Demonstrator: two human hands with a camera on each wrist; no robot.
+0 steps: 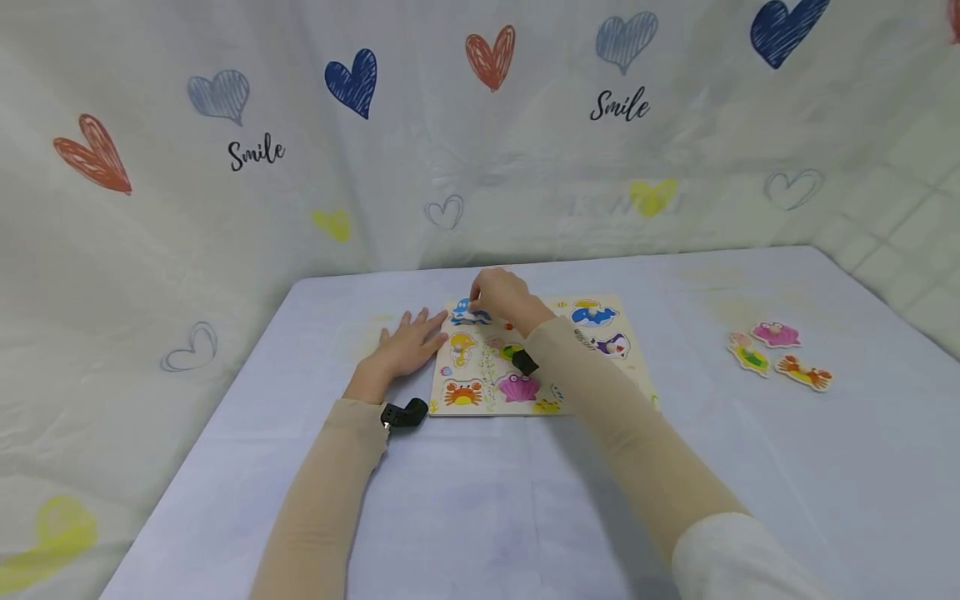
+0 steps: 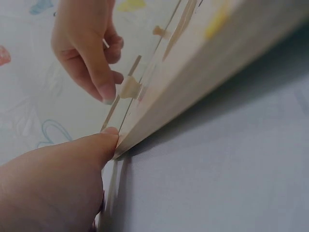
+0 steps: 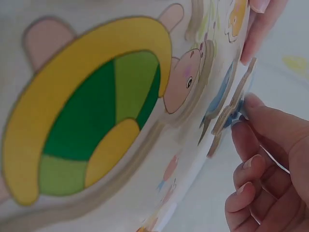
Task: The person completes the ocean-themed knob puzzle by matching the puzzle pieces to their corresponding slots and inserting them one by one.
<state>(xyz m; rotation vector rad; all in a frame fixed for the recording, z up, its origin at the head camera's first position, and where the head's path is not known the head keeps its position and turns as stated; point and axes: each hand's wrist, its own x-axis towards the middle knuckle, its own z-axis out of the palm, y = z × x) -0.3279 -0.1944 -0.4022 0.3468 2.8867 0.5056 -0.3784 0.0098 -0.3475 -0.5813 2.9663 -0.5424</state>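
Observation:
A wooden peg puzzle board [image 1: 551, 404] with sea-animal pictures lies on the table. At its upper left corner my right hand [image 1: 501, 293] pinches a blue puzzle piece [image 1: 467, 315] by its knob between thumb and index finger. In the right wrist view that piece [image 3: 236, 104] stands tilted close over the board, and the other fingers of the right hand [image 3: 270, 169] curl beside it. My left hand [image 1: 408, 343] rests on the table with fingers spread, fingertips at the board's left edge. In the left wrist view, its thumb [image 2: 72, 154] lies against the board's corner.
Three loose puzzle pieces lie to the right: a pink shell [image 1: 777, 335], a green and yellow turtle [image 1: 748, 357] and an orange crab [image 1: 804, 372]. On the board are a whale piece [image 1: 594, 315] and a penguin piece [image 1: 613, 346]. A curtain with hearts hangs behind the table.

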